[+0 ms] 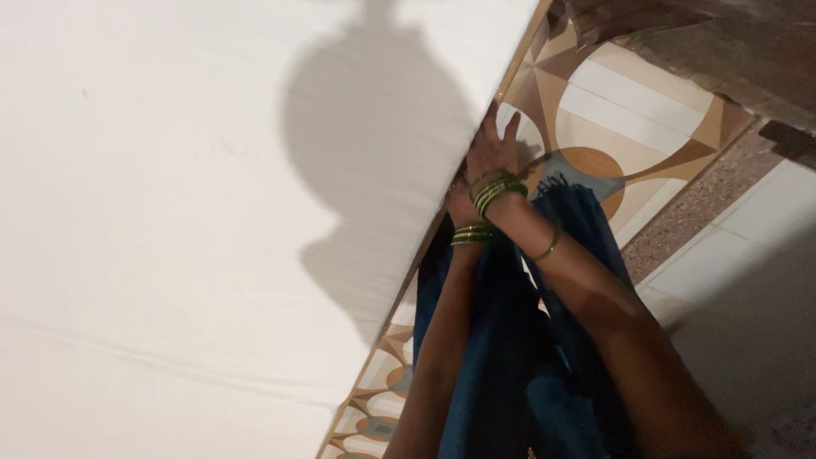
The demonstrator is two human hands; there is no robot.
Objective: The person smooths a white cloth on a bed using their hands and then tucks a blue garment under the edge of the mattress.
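The head view looks down along the side of a bed covered by a white sheet [170, 212], which fills the left and centre of the frame and carries a dark rounded shadow. The sheet's edge [463, 161] runs diagonally from the upper centre down toward the lower left. Both of the person's arms reach up from the bottom of the frame to this edge. The right hand [493, 149] is at the edge of the sheet with its fingers [510, 127] spread and extended upward beside the fabric; whether it grips the fabric or only presses against it cannot be told, since the palm side is hidden. The left hand [455, 204] lies just below and to the left of it, mostly tucked behind the sheet edge, so its state cannot be told either. Green bangles [497, 191] sit on the right wrist, and a second set [470, 234] sits on the left wrist; one further bangle [548, 246] lies lower on the right forearm. A dark blue garment [510, 357] hangs between and below the arms. To the right of the bed, the floor [629, 110] shows patterned tiles in brown, tan and white, bordered by a speckled strip [705, 204] and plain pale tiles [748, 229].
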